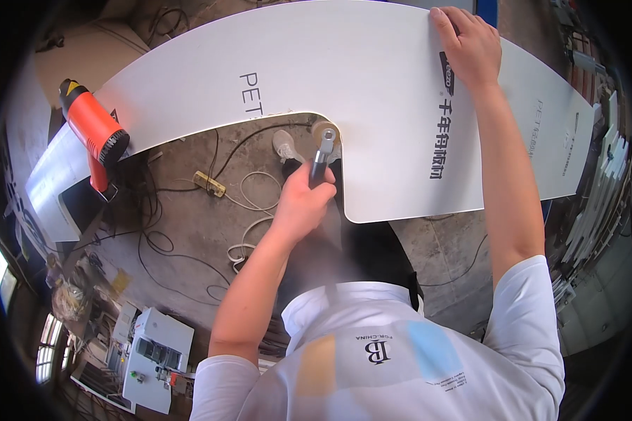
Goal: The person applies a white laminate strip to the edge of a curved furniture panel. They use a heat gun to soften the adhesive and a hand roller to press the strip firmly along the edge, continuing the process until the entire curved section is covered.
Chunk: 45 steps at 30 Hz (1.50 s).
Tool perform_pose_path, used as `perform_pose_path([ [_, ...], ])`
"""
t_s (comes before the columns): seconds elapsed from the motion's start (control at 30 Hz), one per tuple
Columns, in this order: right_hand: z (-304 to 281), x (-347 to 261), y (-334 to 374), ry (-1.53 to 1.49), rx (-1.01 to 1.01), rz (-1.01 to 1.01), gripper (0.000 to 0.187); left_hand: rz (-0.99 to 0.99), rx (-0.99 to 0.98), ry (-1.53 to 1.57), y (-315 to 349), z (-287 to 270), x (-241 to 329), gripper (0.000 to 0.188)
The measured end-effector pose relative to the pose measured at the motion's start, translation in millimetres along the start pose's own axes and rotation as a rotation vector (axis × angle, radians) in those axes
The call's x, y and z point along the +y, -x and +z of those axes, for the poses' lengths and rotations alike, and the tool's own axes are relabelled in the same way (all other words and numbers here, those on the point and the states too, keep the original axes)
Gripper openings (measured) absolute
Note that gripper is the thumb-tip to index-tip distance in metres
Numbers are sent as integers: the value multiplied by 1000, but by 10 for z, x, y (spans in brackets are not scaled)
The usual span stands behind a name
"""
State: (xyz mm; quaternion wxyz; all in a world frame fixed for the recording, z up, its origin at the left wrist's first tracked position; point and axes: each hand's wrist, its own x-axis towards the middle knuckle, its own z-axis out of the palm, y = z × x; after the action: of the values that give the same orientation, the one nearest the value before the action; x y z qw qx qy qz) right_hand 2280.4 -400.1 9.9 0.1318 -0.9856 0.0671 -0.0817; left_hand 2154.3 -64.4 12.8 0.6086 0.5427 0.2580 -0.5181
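Hand tool (323, 153): in the left hand (305, 198), dark handle, bright metal neck, round tan head. Left fingers wrapped around the handle and pressed against it, thumb side toward the neck. Tool head lies at the rounded inner corner of the white panel (400, 84), by the edge; whether it touches that edge, cannot tell.

Right hand (470, 52): back of hand up, laid over the far edge of the panel, to the right of the tool. Its fingers lie close together rather than spread; whether they pinch the edge from below, cannot tell, undersides hidden.

Panel: broad, curved, dark printing on its face; spans the view from left to right, inner edge bowed around the standing person.

On its left part, near the inner edge: orange heat gun (95, 119), black at both ends of the barrel, well apart from both hands.

Below the panel: concrete floor (189, 256) with black cables, a loop of pale cable (251, 193) and a yellow power strip (209, 184). Lower left, a white machine (163, 340). Far right, a bundle of long pale strips (600, 200). Upper left, brown cardboard (84, 59).
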Motion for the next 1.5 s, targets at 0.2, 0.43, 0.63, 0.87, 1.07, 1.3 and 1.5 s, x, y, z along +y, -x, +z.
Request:
perform_pose_path([
  [0.2, 18, -103, 15, 31, 14, 14, 36, -3, -3, 92, -86, -5, -51, 9],
  [0.43, 39, -74, 0, 55, 43, -38, 32, 154, 42, -383, -214, -228, -54, 7],
  [0.63, 84, -90, -19, 65, 72, -57, 32, 137, -17, -582, -84, -323, 12, 11],
  [0.87, 87, -109, -30, 76, 60, -51, 32, 171, -32, -565, -150, -325, 10, 11],
  [1.07, 67, -154, -35, 62, 24, -42, 34, 130, 109, -260, -206, -128, -101, 12],
  [1.3, 143, 98, -18, 151, -65, -26, 36, 208, 2, -623, -128, -364, 212, 8],
  [1.5, 78, -159, -27, 71, 47, -66, 35, 160, 81, -496, -76, -236, 68, 7],
])
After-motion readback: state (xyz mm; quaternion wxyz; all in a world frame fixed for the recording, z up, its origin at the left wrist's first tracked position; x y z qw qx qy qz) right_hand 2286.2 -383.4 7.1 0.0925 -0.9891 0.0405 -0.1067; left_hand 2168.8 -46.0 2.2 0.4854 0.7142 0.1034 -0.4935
